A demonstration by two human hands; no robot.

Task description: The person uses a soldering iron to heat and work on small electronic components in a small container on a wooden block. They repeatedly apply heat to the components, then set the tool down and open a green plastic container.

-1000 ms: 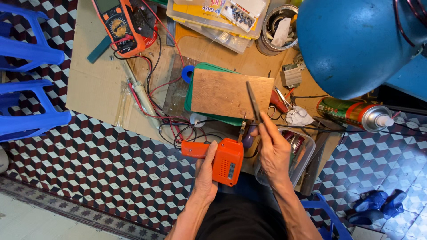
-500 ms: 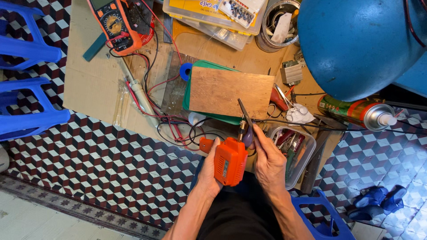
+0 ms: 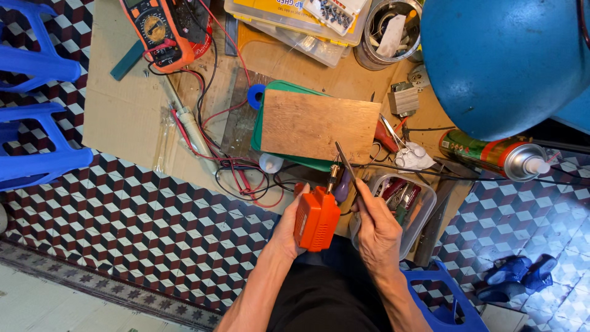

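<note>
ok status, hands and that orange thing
Left hand gripping orange tool. Right hand holding thin metal blade at its top. Clear plastic box beside right hand.

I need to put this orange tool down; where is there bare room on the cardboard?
The wooden board top is bare, and so is the cardboard left of the multimeter leads. Crowded: the wire tangle by the left hand, and the parts tub by the right hand.

Left hand [image 3: 287, 229] grips orange box [image 3: 316, 218]; right hand [image 3: 376, 229] pinches thin metal tool [image 3: 345, 163] just beside it, above checkered floor [image 3: 123, 227].
</note>
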